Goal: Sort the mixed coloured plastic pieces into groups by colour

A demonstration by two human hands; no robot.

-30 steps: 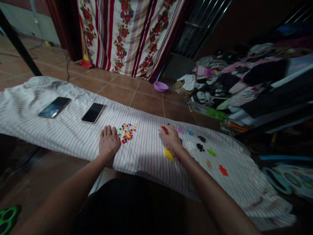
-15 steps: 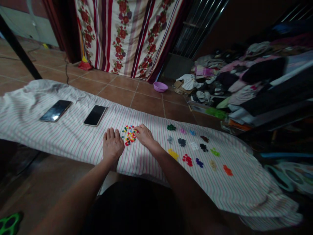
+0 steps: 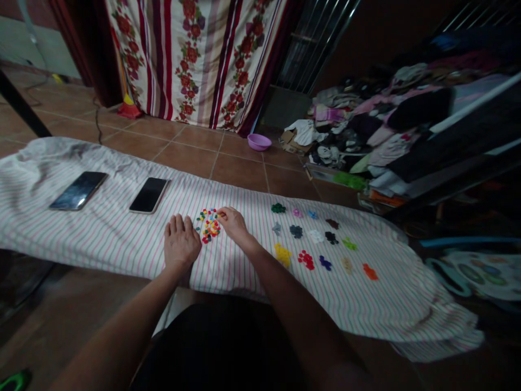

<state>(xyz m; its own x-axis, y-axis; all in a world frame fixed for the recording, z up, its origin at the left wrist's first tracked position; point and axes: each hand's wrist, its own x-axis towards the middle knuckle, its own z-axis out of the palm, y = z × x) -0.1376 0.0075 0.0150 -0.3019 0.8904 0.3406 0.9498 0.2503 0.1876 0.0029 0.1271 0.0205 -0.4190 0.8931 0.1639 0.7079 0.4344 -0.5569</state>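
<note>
On a striped cloth [image 3: 244,266] lies a mixed pile of small coloured pieces [image 3: 210,229], in red, yellow, orange, green and blue. My left hand [image 3: 181,241] rests flat just left of this pile, fingers stretched out. At the pile's upper right edge, my right hand [image 3: 233,221] has thumb and fingertips pinched together; whatever is between them is too small to make out. Further right are several single-colour heaps, among them dark green [image 3: 278,208], yellow [image 3: 282,254], red [image 3: 306,259], dark blue [image 3: 325,263], white [image 3: 316,235] and orange [image 3: 370,271].
Two phones, a larger one [image 3: 78,190] and a smaller one [image 3: 148,195], lie on the cloth at the left. Beyond it, a purple basin [image 3: 259,142] stands on the tiled floor before a flowered curtain [image 3: 195,60]. Piled clothes [image 3: 366,130] fill the right background.
The whole view has shifted slightly, so things sit further left. My right hand stays pinched at the pile's upper right edge. My left hand remains flat beside the pile.
</note>
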